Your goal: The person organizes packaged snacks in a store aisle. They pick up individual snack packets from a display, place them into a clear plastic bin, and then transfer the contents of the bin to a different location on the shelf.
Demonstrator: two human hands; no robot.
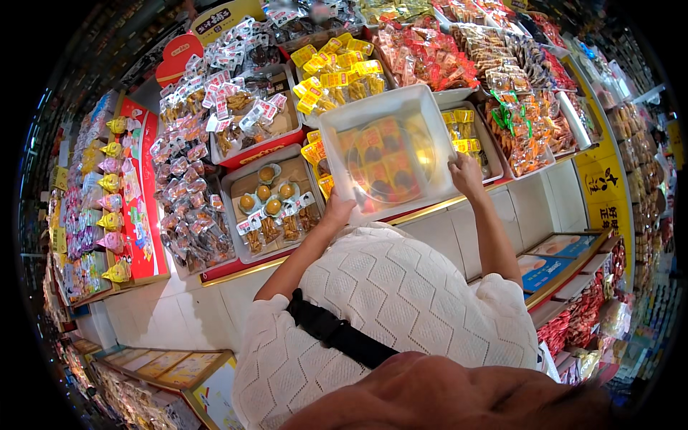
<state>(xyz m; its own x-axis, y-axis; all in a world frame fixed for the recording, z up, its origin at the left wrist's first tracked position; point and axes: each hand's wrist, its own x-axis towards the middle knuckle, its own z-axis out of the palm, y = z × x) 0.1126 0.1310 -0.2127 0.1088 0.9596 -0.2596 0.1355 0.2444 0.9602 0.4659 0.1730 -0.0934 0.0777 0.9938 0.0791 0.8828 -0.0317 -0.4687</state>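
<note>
Both my hands hold a translucent white plastic bin [441,131], tilted above the snack display. My left hand [337,208] grips its near left corner, with the thumb over the rim. On its right side, near the front, my right hand [466,172] clasps the rim. Yellow packets show blurred through the bin's bottom, which has a moulded ring. To the left, a grey bin [236,212] holds several round brown wrapped snacks [273,207] and a row of white-labelled packets [290,228]. Yellow-labelled packets [324,185] peek out beside the held bin's left edge.
Bins of yellow packets [344,70], red packets [424,51] and orange-brown packets [521,131] fill the display. White-labelled packets [185,177] are heaped at left. A gold-trimmed edge [247,271] runs along the front. Behind me stand a display case [177,371] and another shelf [559,263].
</note>
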